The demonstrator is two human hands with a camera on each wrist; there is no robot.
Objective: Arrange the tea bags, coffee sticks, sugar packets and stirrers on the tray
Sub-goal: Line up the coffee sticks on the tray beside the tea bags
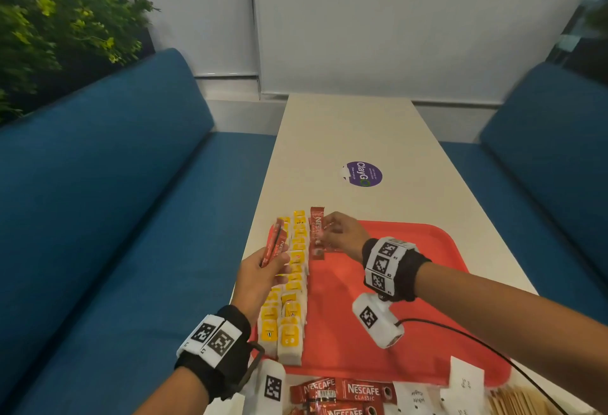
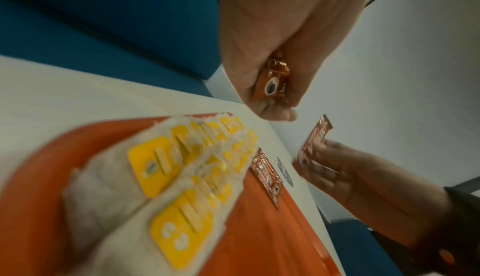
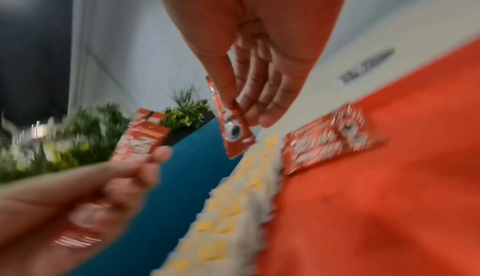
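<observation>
While your left hand (image 1: 260,274) grips a few coffee sticks (image 1: 274,245) above the tea bags (image 1: 291,286) lining the tray's (image 1: 411,240) left side, your right hand (image 1: 343,235) pinches one stick (image 3: 228,120) over another stick (image 1: 316,233) lying by the bags.

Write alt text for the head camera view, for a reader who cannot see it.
Over a red tray on a white table, the right hand pinches one coffee stick beside two rows of yellow-tagged tea bags, while the left hand holds more coffee sticks. Spare sticks, sugar packets and wooden stirrers lie nearest the camera, between blue sofas.
</observation>
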